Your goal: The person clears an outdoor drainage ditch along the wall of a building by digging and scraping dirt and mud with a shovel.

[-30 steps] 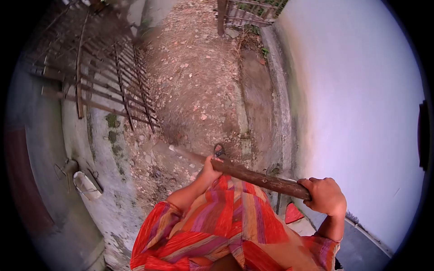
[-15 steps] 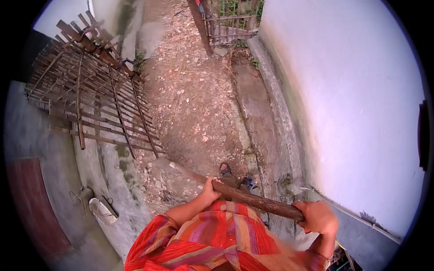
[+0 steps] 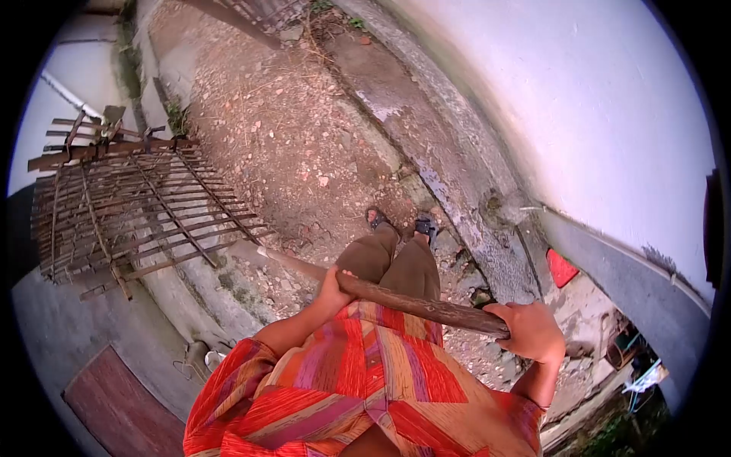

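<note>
Across the front of my body lies a thick brown wooden pole (image 3: 411, 302), tilted with its pale left end farther from me. My left hand (image 3: 333, 289) is closed round it left of the middle. Near the right end of the pole, my right hand (image 3: 533, 329) grips it from above. The far left end looks blurred against the stony ground, and its exact shape is hard to make out. Below the pole show brown trousers and two sandalled feet.
A bamboo lattice gate (image 3: 145, 202) stands at the left. Rubble-strewn path (image 3: 274, 145) runs ahead, beside a concrete channel (image 3: 426, 145) and a white wall (image 3: 594, 114). A red object (image 3: 562, 268) lies at the right, and a maroon panel (image 3: 122, 404) at the lower left.
The view has turned, so the path and gate slant differently and both feet now show fully. Both hands keep their hold on the pole, which stays across my body.
</note>
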A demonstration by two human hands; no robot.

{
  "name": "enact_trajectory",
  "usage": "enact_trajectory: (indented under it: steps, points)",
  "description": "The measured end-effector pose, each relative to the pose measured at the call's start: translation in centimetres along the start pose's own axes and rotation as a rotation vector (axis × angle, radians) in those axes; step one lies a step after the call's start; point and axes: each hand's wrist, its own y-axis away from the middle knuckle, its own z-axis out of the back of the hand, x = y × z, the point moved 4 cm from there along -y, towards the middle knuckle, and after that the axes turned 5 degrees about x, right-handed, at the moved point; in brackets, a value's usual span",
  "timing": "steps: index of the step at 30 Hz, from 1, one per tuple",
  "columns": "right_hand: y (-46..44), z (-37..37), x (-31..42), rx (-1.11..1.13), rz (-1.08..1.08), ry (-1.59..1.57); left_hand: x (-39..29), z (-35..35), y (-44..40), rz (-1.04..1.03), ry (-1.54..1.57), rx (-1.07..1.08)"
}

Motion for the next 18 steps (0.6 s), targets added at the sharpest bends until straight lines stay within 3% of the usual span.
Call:
enact_trajectory:
  steps: [2,6,9,18]
  points:
    - [0.7,0.4,0.9,-0.048,-0.030,0.001,0.0,-0.7,0.2,0.029,0.029,0.231]
    - [1.0,2.7,3.2,-0.034,-0.092,0.122,-0.3,-1.0,-1.2,0.140,0.155,0.263]
    - [0.1,4.3,5.2,-0.013,0.022,0.084,-1.1,-1.2,-0.6,0.142,0.158,0.238]
    - [-4.4,8.6,15.4,0.067,0.032,0.374,-4.5,1.1,-1.5,0.063,0.393,0.324]
